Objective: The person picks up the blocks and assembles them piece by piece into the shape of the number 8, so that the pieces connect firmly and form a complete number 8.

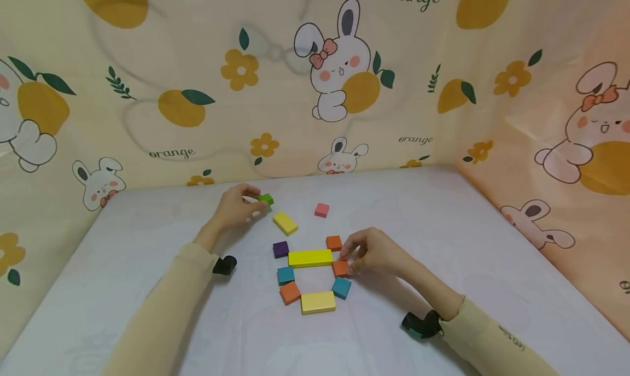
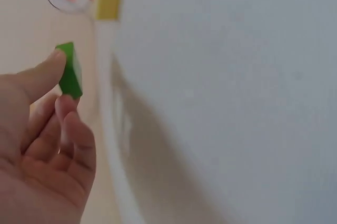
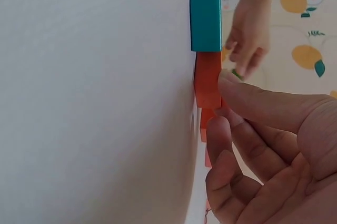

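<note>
My left hand [image 1: 235, 207] pinches a small green block [image 1: 266, 199] between thumb and fingertips, over the far left part of the table; in the left wrist view the green block [image 2: 70, 71] shows on edge. With thumb and fingers my right hand [image 1: 378, 251] grips an orange block [image 1: 340, 269] at the right end of a long yellow block [image 1: 310, 258]. In the right wrist view this orange block [image 3: 208, 80] meets a teal block [image 3: 206, 21]. Another orange block [image 1: 333, 242] lies just beyond, close to my right fingertips.
A ring of blocks continues with a teal block [image 1: 286, 275], an orange block [image 1: 290, 293], a pale yellow block [image 1: 318, 303] and a teal one at right. A purple block [image 1: 281, 249], a yellow block [image 1: 285, 223] and a pink block [image 1: 322, 210] lie farther back. Patterned cloth [image 1: 275, 81] backs the table.
</note>
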`<state>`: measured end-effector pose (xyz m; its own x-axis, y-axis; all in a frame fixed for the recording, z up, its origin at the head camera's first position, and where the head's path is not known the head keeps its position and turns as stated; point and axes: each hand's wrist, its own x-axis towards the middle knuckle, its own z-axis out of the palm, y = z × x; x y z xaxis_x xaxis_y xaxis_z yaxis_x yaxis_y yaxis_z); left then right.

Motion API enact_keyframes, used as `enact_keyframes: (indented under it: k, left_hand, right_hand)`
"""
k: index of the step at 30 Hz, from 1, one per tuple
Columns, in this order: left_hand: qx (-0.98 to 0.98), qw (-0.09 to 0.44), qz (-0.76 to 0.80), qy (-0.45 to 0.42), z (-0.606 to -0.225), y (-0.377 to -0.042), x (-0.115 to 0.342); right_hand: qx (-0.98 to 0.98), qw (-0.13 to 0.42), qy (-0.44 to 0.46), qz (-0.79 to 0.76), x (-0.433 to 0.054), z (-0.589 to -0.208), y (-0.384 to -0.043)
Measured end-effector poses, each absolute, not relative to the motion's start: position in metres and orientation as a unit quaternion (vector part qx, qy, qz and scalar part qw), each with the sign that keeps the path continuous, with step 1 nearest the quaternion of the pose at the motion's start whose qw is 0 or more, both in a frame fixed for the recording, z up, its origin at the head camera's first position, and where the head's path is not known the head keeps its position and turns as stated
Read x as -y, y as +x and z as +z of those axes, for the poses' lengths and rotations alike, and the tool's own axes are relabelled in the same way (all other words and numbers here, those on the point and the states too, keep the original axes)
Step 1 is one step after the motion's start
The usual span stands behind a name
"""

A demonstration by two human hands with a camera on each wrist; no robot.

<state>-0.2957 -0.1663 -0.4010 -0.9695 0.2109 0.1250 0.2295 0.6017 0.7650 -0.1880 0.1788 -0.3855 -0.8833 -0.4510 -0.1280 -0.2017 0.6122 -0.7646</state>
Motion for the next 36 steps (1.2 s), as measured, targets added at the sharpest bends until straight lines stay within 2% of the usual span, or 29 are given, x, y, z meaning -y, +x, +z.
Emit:
enact_keyframes:
  k: [5,11,17,31,36]
  left_hand:
    - [0.878,0.035,-0.456,-0.141,-0.388,-0.28,0.144]
    - [0.867,0.005,-0.468,-0.169,-0.381,-0.262,0.108]
    - [0.871,-0.031,-0.463,-0.158,-0.38,-0.25,0.078]
    - [0.875,-0.088,-0.442,-0.178,-0.391,-0.259,0.058]
    - [0.882,-0.09,-0.422,-0.188,-0.396,-0.264,0.058]
  right_hand:
    - [-0.893,0.145,-0.175,-0.388,-0.179,-0.386,-0.188]
    - [-0.897,0.134,-0.171,-0.385,-0.179,-0.386,-0.188]
    - [-0.895,0.135,-0.172,-0.39,-0.18,-0.387,-0.188]
    - [-0.896,0.134,-0.171,-0.386,-0.179,-0.386,-0.187]
    - [-0.898,0.134,-0.167,-0.385,-0.178,-0.386,-0.187]
